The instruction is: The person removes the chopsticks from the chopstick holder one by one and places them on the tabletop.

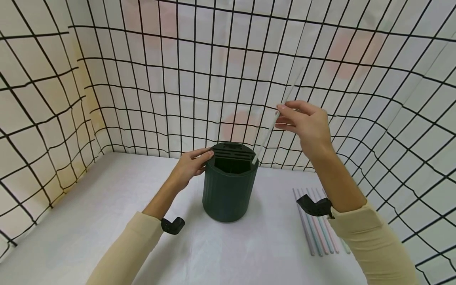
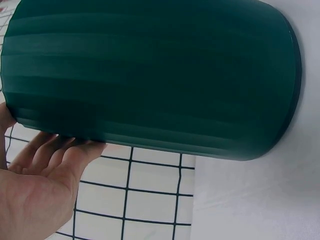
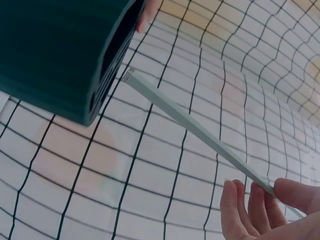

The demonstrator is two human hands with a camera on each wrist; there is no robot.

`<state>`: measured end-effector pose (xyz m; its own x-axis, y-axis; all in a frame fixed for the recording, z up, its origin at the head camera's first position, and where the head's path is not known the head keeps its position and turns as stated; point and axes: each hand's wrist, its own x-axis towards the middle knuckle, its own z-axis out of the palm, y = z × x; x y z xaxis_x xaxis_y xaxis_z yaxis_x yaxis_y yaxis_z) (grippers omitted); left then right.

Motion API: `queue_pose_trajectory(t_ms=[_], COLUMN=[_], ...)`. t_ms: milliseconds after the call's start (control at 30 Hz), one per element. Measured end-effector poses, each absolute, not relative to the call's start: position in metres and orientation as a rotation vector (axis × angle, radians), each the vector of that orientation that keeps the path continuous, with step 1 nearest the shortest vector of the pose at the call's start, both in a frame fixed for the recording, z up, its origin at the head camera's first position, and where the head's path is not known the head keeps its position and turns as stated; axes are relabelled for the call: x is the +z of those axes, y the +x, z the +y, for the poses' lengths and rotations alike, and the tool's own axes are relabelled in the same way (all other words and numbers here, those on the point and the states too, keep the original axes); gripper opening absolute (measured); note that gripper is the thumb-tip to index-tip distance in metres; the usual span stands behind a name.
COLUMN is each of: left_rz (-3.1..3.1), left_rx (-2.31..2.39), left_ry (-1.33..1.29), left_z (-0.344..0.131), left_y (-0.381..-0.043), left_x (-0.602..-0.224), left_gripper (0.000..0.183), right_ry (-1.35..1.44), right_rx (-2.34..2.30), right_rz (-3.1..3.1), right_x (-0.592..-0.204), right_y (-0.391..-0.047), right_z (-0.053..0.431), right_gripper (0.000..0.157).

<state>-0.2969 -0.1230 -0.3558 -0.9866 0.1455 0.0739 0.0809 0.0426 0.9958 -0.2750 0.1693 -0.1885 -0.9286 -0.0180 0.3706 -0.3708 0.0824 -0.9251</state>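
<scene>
A dark green ribbed bucket (image 1: pixel 228 194) with a slotted insert in its top stands upright on the white table. My left hand (image 1: pixel 190 168) grips it at the upper left edge, thumb on the rim. In the left wrist view, the fingers (image 2: pixel 75 155) curl against the bucket's side wall (image 2: pixel 150 75). Up on the right, my right hand (image 1: pixel 303 122) pinches a long, thin pale green stick (image 1: pixel 265 138) between thumb and fingers. The stick slants down to the left, its lower end right at the bucket's right rim. Seen from the right wrist, that stick end (image 3: pixel 131 75) is beside the slotted top.
Several pastel sticks (image 1: pixel 317 229) lie side by side on the table (image 1: pixel 270 245) at the right, partly hidden under the right forearm. A black wire grid (image 1: pixel 171 75) encloses the table at the back and both sides, with pale cloth behind it.
</scene>
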Motion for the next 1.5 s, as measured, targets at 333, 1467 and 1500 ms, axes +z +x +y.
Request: queue_pose_trajectory(t_ms=[333,1467,1500], left_rz=[2.238,2.243,2.245], left_rx=[2.123,2.117,2.114], left_ry=[0.245,0.236,0.235], left_z=[-0.121,-0.122,-0.122], left_y=[-0.298,-0.297,-0.297], left_x=[-0.356,-0.355,-0.355], left_gripper=[0.059,0.059,0.059], right_ry=[0.246,-0.091,-0.098], right_rx=[1.957,1.671,1.675], right_rz=[-2.127,-2.719,-2.728], right_x=[-0.207,-0.379,-0.384], right_y=[-0.279,-0.317,-0.318], right_z=[0.209,0.321,0.322], right_gripper=[0.049,0.049,0.049])
